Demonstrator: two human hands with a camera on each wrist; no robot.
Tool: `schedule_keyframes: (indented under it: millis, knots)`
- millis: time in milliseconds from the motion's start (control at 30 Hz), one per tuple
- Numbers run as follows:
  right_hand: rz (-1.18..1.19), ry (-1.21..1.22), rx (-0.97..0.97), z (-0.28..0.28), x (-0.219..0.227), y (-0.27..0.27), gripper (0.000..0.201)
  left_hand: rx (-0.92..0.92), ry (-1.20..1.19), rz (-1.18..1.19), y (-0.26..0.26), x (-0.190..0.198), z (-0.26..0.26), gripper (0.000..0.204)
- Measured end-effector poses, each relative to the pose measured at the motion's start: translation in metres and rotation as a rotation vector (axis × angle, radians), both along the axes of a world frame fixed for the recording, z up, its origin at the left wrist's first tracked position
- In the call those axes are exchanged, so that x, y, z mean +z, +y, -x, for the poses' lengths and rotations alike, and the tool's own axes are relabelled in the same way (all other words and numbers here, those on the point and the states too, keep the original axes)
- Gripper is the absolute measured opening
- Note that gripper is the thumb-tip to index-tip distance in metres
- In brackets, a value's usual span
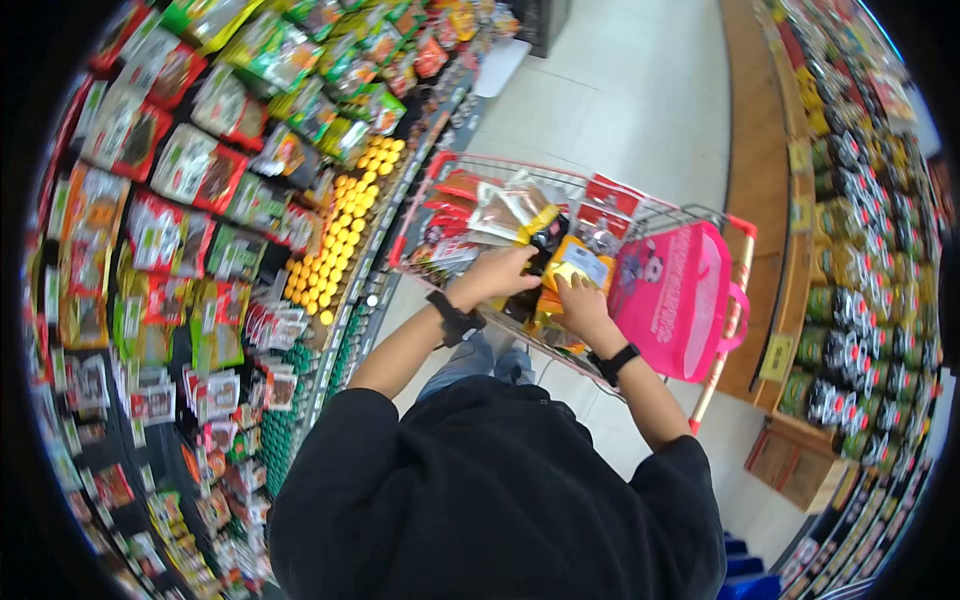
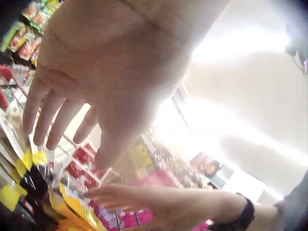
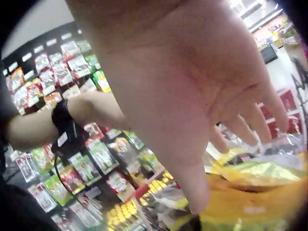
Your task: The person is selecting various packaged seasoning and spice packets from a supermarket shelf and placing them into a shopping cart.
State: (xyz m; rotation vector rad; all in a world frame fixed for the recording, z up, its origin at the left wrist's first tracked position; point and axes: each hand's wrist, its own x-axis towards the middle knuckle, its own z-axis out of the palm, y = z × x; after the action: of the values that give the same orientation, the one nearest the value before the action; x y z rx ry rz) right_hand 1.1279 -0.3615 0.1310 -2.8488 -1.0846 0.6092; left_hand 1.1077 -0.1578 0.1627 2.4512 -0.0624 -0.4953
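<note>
My left hand [image 1: 497, 277] reaches over the shopping cart [image 1: 560, 172], beside a black packet with a yellow edge [image 1: 546, 234]. In the left wrist view its fingers [image 2: 58, 118] are nearly straight, the palm facing the camera. My right hand [image 1: 586, 306] lies over an orange-yellow bag [image 1: 577, 262]. The right wrist view shows the right fingers [image 3: 243, 130] extended just above this shiny bag [image 3: 250, 199], with the thumb at its near edge. Brown packets [image 1: 500, 208] and red packets [image 1: 455, 190] fill the far left of the cart.
A pink bag [image 1: 668, 300] with a handle stands at the cart's right end. Hanging packets [image 1: 190, 165] and yellow-capped items [image 1: 345, 220] line the shelves on the left. Jars [image 1: 850, 240] stand on the right shelf. The aisle floor [image 1: 630, 90] stretches ahead.
</note>
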Motion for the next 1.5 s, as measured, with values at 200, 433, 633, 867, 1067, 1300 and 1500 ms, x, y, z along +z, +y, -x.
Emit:
schedule_keyframes:
  millis: [200,433,633,867,1067,1300,1500]
  knots:
    - [-0.441,0.25,0.344,0.014,0.096,0.086,0.041,0.405,-0.176,0.565,0.141,0.076,0.104,0.032]
    - [-0.659,0.618,0.723,0.072,0.201,0.252,0.029,1.005,-0.787,0.486,0.274,0.189,0.302,0.022]
    - [-0.805,0.685,0.893,0.172,0.279,0.42,0.022,1.346,-1.133,0.058,0.389,0.268,0.456,0.029]
    - [-0.962,0.632,1.132,0.29,0.355,0.626,0.031,1.519,-1.106,-0.461,0.55,0.327,0.533,0.043]
    - [-1.168,0.496,1.08,0.368,0.403,0.752,0.035,1.417,-1.147,-0.41,0.68,0.331,0.558,0.063]
    - [-1.226,0.275,1.213,0.371,0.396,0.881,0.038,1.682,-1.063,-0.4,0.697,0.349,0.558,0.096]
    - [-1.256,0.242,1.293,0.371,0.391,0.918,0.037,1.542,-1.252,-0.308,0.677,0.361,0.555,0.064]
